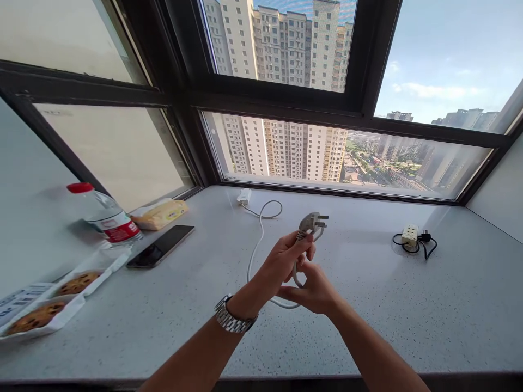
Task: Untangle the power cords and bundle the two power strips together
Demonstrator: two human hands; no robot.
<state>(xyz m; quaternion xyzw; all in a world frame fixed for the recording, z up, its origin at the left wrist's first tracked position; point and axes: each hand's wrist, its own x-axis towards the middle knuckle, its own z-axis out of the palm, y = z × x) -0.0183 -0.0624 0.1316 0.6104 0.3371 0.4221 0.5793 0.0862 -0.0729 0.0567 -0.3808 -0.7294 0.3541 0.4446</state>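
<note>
A grey plug (309, 222) with bare metal prongs points up and right, held in my left hand (288, 255), whose thumb and fingers are closed around its base. Just below and to the right, my right hand (314, 289) is closed on the white power cord (250, 265), its thumb stretched to the left and some fingers hidden behind the left hand. From my hands the cord loops down, then curves back across the countertop. It ends at a small white socket block (244, 196) near the window.
On the right lies a cream socket block (409, 236) with a black cord and plug (425, 236). To the left are a phone (161, 246), a tissue pack (160, 214), a red-capped bottle (108, 218) and a cookie tray (72, 310). Windows (281, 147) border the white countertop (408, 321).
</note>
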